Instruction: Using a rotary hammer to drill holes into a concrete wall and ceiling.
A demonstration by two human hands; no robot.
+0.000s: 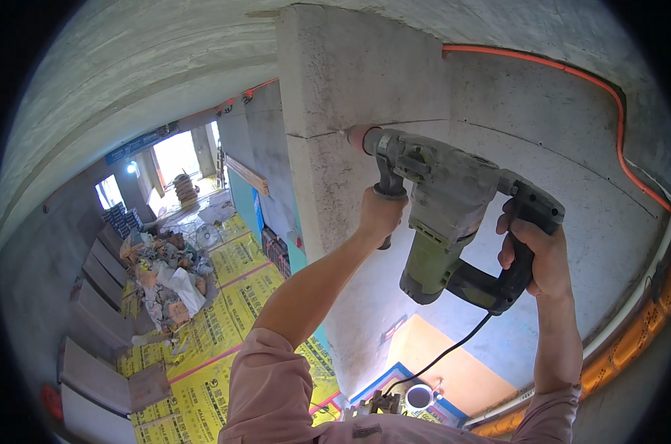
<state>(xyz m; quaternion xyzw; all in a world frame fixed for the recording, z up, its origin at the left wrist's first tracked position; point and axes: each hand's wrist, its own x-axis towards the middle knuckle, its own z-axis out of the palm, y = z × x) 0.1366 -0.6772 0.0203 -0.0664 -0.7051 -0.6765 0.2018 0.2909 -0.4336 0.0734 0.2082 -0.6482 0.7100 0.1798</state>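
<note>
Hammer drill [446, 192] sits raised in front of us, nose at the concrete pillar [365, 74], right of its outer vertical edge; contact we can't tell. We have left-hand [383, 211] fingers curled closed round the side handle [389, 181], right-hand [544, 255] fingers wrapped round the rear handle [514, 272]. Our open room runs left over yellow floor sheeting [235, 311] beside a debris pile [174, 277]; grey wall [572, 163] bounds the right.
</note>
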